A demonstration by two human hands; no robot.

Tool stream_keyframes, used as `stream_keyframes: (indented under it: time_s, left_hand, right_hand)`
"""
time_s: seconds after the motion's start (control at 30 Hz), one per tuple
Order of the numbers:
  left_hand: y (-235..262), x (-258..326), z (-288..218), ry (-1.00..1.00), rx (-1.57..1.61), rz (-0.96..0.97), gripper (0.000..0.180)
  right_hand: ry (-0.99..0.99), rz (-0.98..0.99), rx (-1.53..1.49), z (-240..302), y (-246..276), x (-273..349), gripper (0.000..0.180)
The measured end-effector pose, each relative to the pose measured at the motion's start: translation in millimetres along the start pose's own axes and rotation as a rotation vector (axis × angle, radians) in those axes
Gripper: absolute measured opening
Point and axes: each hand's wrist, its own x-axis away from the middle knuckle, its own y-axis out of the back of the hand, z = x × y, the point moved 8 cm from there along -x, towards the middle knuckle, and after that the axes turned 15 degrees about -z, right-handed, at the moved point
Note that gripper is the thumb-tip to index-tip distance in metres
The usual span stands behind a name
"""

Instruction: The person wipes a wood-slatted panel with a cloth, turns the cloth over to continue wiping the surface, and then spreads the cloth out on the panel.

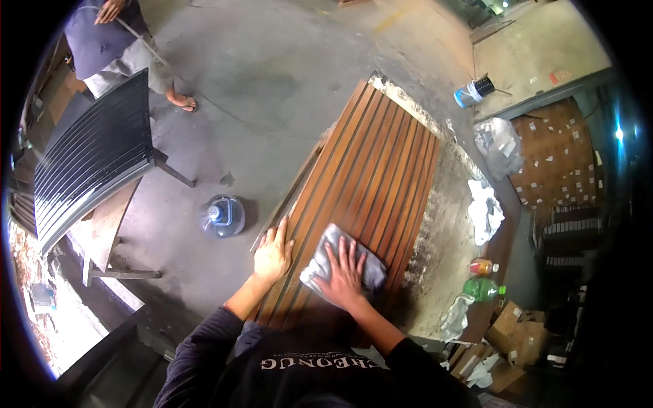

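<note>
In front of me lies a slatted wooden panel (371,177), reddish brown with dark gaps between its slats, on a worn, stained work table (435,272). My right hand (345,275) presses flat on a folded grey cloth (316,265), fingers spread over it against the slats. Along the panel's left edge rests my left hand (274,255), its fingers stretched out on the wood and holding nothing. The slats look darker and glossier around and beyond the cloth than at the left side.
On the floor at left stands a large clear blue water jug (223,216). A black slatted panel (95,163) sits on a stand, with another person (109,41) behind it. At right are a green bottle (483,290), a smaller red-yellow bottle (481,266), white rags (484,214) and cardboard (517,333).
</note>
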Motion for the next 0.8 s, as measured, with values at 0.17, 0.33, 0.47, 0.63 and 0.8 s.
stream_keyframes:
  time_s: [0.17, 0.33, 0.47, 0.63, 0.8]
  left_hand:
    - [-1, -3, -6, -0.100, 0.068, -0.010, 0.061]
    - [7, -3, -4, -0.113, 0.132, -0.019, 0.057]
    - [7, -3, 0, -0.069, 0.142, 0.012, 0.055]
    - [12, -3, -4, -0.064, 0.192, -0.004, 0.053]
    - [-1, -12, -7, -0.093, 0.179, 0.019, 0.053]
  right_hand:
    - [0.025, -0.125, -0.034, -18, 12, -175, 0.080]
    - [-0.148, -0.248, -0.038, -132, 1, -359, 0.075]
    - [-0.366, -0.305, -0.069, -207, 10, -451, 0.073]
    - [-0.366, -0.361, -0.111, -201, 10, -455, 0.071]
    - [-0.129, -0.367, -0.146, -139, 14, -334, 0.069]
